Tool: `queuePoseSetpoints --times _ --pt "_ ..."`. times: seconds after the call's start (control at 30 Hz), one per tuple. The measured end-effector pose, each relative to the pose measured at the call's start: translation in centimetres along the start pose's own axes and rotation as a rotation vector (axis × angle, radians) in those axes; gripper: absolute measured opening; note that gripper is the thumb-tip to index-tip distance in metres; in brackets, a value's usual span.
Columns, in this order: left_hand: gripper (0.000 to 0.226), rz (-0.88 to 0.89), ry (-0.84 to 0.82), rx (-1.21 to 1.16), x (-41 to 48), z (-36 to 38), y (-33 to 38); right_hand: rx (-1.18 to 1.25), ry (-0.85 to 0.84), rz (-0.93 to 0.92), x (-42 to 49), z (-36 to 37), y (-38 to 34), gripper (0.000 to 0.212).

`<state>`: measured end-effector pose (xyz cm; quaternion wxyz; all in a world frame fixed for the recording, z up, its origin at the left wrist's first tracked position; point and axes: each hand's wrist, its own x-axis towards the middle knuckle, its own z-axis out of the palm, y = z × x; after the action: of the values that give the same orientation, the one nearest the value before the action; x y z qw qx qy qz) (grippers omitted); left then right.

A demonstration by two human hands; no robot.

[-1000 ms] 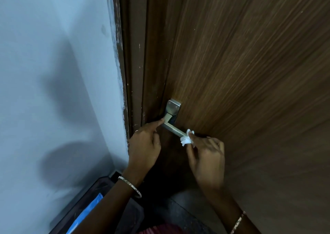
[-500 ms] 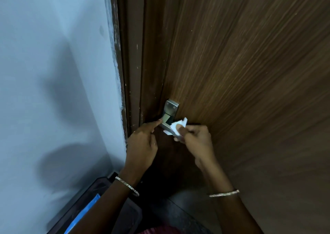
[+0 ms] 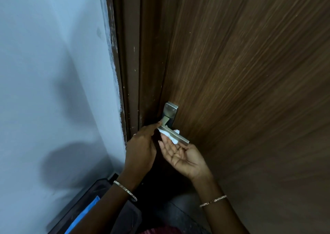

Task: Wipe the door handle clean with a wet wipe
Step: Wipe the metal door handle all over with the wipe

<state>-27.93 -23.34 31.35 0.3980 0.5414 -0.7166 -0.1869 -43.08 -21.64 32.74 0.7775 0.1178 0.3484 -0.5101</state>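
Observation:
A silver lever door handle [image 3: 175,135] with a square backplate [image 3: 171,110] is mounted on the brown wooden door [image 3: 250,90]. My left hand [image 3: 141,148] touches the inner end of the lever with its fingertips. My right hand [image 3: 182,155] is turned palm up under the lever and presses a crumpled white wet wipe [image 3: 169,135] against its underside. Part of the wipe is hidden behind the lever.
A dark brown door frame [image 3: 132,72] runs left of the door, beside a pale blue wall [image 3: 53,72]. Low at the left stands a dark object with a blue strip [image 3: 84,214]. The floor below is dark.
My right hand has turned palm up and gone under the lever with the wipe; earlier it wiped from the lever's outer end toward the backplate. My left hand has stayed at the inner end.

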Motion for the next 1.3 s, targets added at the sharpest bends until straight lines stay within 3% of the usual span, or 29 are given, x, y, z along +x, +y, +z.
queuePoseSetpoints --times 0.17,0.33,0.57,0.63,0.8,0.93,1.03,1.13,1.3 --pt "0.062 -0.007 -0.008 0.053 0.0 0.0 0.0 0.023 -0.119 -0.020 1.0 -0.2 0.3 0.066" --pt "0.058 0.028 -0.014 0.071 0.2 0.0 -0.4 -0.092 -0.016 -0.102 -0.3 -1.6 -1.1 0.025" --pt "0.051 0.049 0.007 0.061 0.5 -0.1 -0.7 -0.255 0.122 -0.287 -3.1 -3.3 -2.1 0.032" --pt "0.049 0.046 0.007 0.041 0.6 -0.1 -0.8 -0.411 0.194 -0.511 -3.3 -4.1 -1.2 0.027" --pt "0.040 0.044 -0.021 0.012 0.9 -0.1 -0.9 -1.155 0.421 -1.416 -4.4 -2.7 -0.1 0.014" --pt "0.031 -0.034 -0.006 0.003 1.0 0.6 -0.3 -1.488 0.341 -1.752 -2.3 1.3 -0.6 0.012" --pt "0.030 -0.073 -0.013 0.051 1.3 0.8 0.0 -1.712 0.358 -1.808 0.4 2.7 -0.8 0.014" --pt "0.028 -0.081 -0.015 0.085 1.6 0.6 0.2 -1.939 0.426 -1.737 1.7 2.5 -1.0 0.013" --pt "0.036 -0.082 -0.020 0.080 1.6 0.7 0.0 -1.806 0.459 -1.528 1.9 2.2 -1.0 0.012"
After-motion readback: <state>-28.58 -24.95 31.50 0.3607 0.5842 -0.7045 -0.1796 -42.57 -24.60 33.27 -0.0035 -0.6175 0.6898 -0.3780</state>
